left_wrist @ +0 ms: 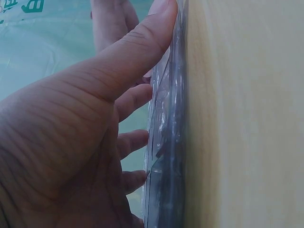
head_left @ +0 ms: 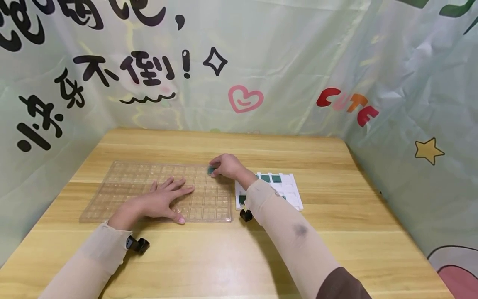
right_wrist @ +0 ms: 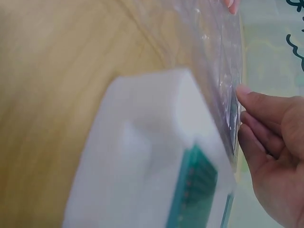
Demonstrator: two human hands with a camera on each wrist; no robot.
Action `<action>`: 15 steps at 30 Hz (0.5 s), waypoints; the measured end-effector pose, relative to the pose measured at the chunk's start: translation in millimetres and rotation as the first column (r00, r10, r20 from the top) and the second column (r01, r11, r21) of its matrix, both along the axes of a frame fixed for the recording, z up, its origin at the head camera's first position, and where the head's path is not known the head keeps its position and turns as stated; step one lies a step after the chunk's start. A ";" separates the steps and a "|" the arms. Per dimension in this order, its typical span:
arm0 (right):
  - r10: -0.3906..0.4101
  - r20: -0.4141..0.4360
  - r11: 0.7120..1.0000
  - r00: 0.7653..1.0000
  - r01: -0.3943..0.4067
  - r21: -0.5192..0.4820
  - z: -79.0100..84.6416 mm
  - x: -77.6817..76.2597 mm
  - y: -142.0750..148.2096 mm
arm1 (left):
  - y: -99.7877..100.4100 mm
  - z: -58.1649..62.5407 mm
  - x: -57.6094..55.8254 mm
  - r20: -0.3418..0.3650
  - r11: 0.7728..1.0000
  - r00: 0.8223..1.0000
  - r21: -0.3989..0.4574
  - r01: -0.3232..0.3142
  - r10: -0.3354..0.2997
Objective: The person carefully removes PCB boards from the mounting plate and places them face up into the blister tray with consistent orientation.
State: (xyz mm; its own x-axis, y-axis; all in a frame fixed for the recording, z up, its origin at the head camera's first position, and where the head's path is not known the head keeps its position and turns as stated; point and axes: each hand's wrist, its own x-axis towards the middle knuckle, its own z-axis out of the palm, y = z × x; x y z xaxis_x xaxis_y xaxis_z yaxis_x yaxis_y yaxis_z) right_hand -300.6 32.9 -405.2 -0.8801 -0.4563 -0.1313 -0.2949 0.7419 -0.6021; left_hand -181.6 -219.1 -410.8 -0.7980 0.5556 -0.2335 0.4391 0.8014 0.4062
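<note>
A clear plastic tray (head_left: 145,170) with a grid of small compartments lies flat on the wooden table. Spread across its middle, my left hand (head_left: 162,200) rests with straight fingers, the thumb at the near edge. My right hand (head_left: 228,167) has thumb and fingers curled at a small green circuit board (head_left: 211,170) in the tray's far right corner and pinches it. The right wrist view shows these fingertips (right_wrist: 244,90) right at the tray's surface. Beside the tray stands a white holder (head_left: 293,191) with several green boards (head_left: 276,178) in its slots, partly hidden by my right forearm.
The wooden table (head_left: 224,257) spreads out around both trays. Printed fabric sheets (head_left: 291,50) hang behind and along the sides. A small black device (head_left: 138,245) sits at my left wrist, and another black device (head_left: 246,215) at my right wrist is near the white holder.
</note>
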 end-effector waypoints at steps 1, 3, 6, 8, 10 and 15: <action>0.012 0.005 1.000 1.000 -0.012 -0.010 -0.5 -0.3 1.4 | 0.0 -0.6 -0.1 -0.002 1.000 1.000 0.000 0.000 0.000; 0.036 0.006 0.999 0.999 -0.036 -0.023 -0.7 -0.2 4.1 | -0.3 -1.7 -0.5 -0.004 1.000 1.000 0.000 -0.001 0.001; 0.069 0.002 0.997 0.998 -0.069 -0.034 -1.0 -1.2 8.3 | -0.8 -2.9 -1.2 -0.009 1.000 1.000 0.002 -0.003 0.003; 0.084 -0.010 0.996 0.996 -0.084 -0.031 -0.4 -2.2 10.8 | -0.8 -3.3 -1.6 -0.011 1.000 1.000 0.003 -0.003 0.003; 0.097 -0.014 0.995 0.995 -0.097 -0.033 0.9 -2.7 13.2 | -0.9 -3.5 -1.7 -0.011 1.000 1.000 0.004 -0.002 0.002; 0.119 -0.022 0.992 0.993 -0.120 -0.036 8.4 -2.4 19.3 | -0.6 -2.3 -1.7 -0.010 1.000 1.000 0.001 0.001 -0.001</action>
State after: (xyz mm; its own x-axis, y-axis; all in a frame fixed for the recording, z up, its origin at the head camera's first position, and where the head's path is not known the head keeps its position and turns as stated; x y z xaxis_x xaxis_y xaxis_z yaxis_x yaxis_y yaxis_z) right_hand -303.1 52.3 -396.8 -0.8212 -0.5626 -0.0951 -0.3924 0.6778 -0.6218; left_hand -183.3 -219.7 -413.1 -0.7997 0.5567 -0.2246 0.4442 0.8004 0.4025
